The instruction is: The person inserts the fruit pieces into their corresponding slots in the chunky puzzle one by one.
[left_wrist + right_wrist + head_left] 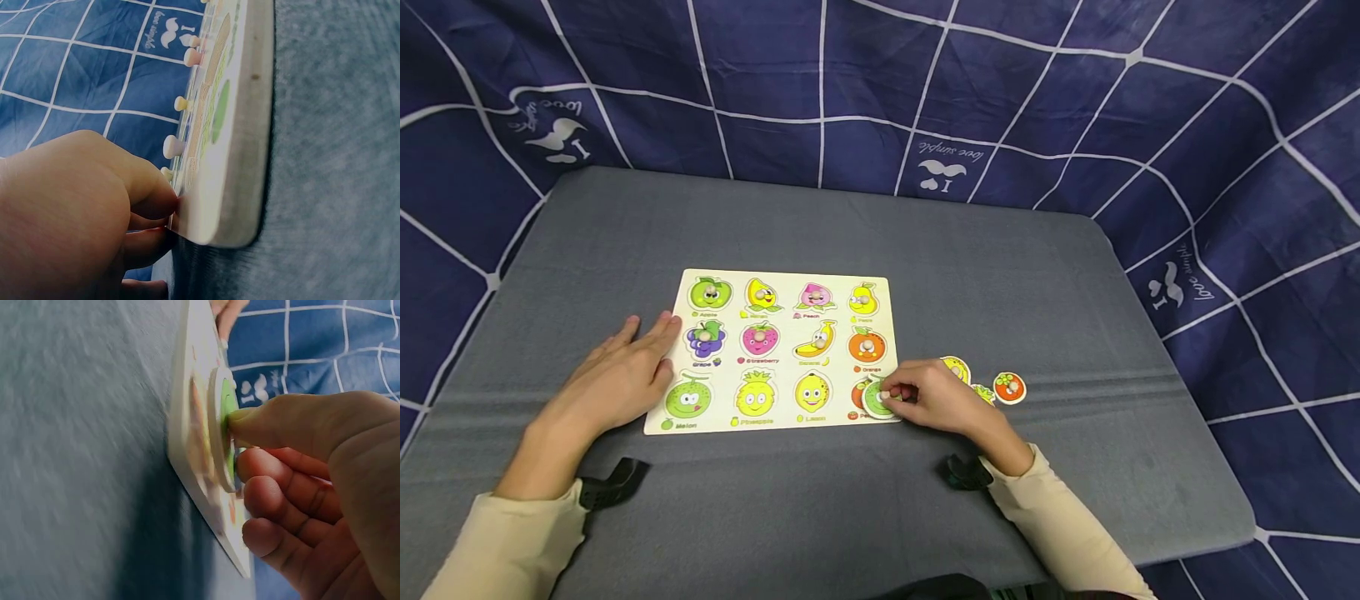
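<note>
A pale wooden fruit puzzle board (787, 392), with pictures in rows and small knobs on many of them, lies on the grey table. My left hand (621, 375) rests at its left edge, fingers fairly straight and touching the board. In the left wrist view, the thumb (150, 187) presses at the board's corner. My right hand (936, 396) pinches a round green melon piece (874, 402) over the board's lower right picture, partly covering it. Seen from the right wrist, the melon piece (229, 400) is tilted slightly against the board, its knob hidden by thumb and fingers.
Right of the board, beyond my right hand, lie a round orange-red fruit piece (1010, 387), a yellow piece (957, 368) and a green leafy piece (983, 392), partly hidden. A blue cloth with white lines (880, 75) hangs behind the grey table (1000, 267).
</note>
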### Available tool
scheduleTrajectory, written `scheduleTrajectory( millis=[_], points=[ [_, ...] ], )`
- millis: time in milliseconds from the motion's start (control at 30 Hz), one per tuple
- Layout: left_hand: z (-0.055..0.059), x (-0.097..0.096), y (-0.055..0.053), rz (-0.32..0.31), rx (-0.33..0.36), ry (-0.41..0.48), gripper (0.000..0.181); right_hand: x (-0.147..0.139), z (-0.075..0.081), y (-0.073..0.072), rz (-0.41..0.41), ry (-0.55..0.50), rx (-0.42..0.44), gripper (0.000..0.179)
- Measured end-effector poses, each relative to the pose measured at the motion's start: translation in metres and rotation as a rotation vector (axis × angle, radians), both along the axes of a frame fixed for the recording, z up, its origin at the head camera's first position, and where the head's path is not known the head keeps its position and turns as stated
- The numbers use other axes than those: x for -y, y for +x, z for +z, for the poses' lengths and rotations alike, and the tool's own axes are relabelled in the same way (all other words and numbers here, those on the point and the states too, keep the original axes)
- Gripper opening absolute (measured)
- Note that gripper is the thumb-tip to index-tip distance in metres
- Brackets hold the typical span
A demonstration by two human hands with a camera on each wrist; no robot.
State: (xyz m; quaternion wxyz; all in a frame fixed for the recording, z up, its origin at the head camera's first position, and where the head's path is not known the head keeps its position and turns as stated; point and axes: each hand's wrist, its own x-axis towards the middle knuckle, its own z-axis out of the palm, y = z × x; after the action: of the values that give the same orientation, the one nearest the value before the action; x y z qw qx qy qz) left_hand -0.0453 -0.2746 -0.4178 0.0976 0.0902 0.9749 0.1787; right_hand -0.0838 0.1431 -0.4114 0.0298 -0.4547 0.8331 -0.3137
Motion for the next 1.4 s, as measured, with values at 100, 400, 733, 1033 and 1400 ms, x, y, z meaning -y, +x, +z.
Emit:
scheduleTrajectory(
  millis=[100,400,733,1033,1400],
  points=[
    [-0.001,0.000,0.000,0.001,0.002,0.001,0.059,0.006,-0.002,0.000,0.032,-0.028,-0.002,0.004],
    [-0.002,0.002,-0.001,0.005,0.016,-0.008,0.061,0.023,-0.003,0.000,0.071,-0.017,-0.003,0.004],
    [-0.002,0.002,0.000,0.007,0.006,-0.002,0.060,0.040,0.000,0.001,0.103,-0.021,0.001,0.003],
    [-0.002,0.001,-0.001,0.003,0.005,-0.004,0.060,0.049,-0.001,-0.002,0.124,-0.015,-0.025,0.004],
    [-0.003,0.002,-0.002,-0.001,-0.006,-0.007,0.060,0.065,0.004,-0.003,0.141,-0.009,-0.001,0.003]
  ],
)
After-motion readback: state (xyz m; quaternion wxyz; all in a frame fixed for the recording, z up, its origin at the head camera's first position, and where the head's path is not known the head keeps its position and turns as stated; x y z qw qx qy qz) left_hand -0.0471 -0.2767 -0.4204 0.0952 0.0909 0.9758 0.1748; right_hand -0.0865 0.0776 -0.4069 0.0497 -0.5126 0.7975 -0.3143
